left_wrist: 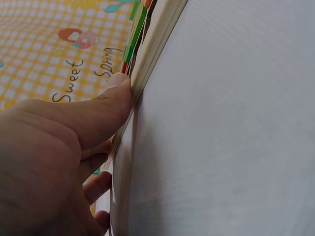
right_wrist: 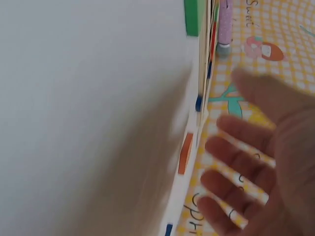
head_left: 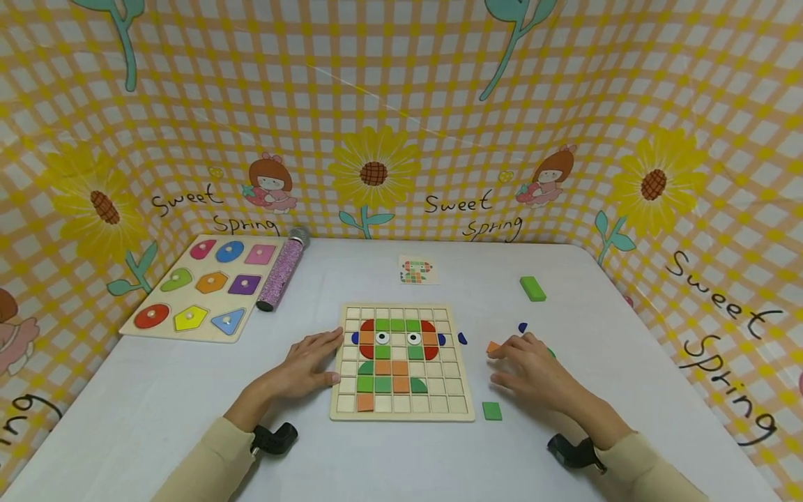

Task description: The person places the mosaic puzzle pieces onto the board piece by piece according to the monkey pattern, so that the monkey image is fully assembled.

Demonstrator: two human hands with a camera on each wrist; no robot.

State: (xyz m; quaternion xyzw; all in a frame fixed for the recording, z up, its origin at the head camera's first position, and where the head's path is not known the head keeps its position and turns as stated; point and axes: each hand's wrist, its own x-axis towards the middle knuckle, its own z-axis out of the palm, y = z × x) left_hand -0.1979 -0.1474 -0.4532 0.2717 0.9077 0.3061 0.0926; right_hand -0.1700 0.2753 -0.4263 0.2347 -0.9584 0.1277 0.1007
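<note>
A wooden grid board (head_left: 461,416) lies mid-table, carrying green, orange and red tiles, two eye tiles and blue half-rounds that form a figure. My left hand (head_left: 301,366) rests against the board's left edge; the left wrist view has the thumb (left_wrist: 115,101) on its rim. Right of the board, my right hand (head_left: 533,373) hovers with fingers apart and nothing between them. Its fingertips are close by an orange square tile (head_left: 493,346), which lies on the table in the right wrist view. A green piece (head_left: 551,352) is mostly hidden behind that hand.
A green square (head_left: 492,411) and blue half-rounds (head_left: 463,338) lie right of the board. Behind stand a picture card (head_left: 433,270) and a green block (head_left: 533,288). At left are a shape puzzle (head_left: 183,282) and a glittery microphone (head_left: 282,272). Patterned cloth walls surround the table.
</note>
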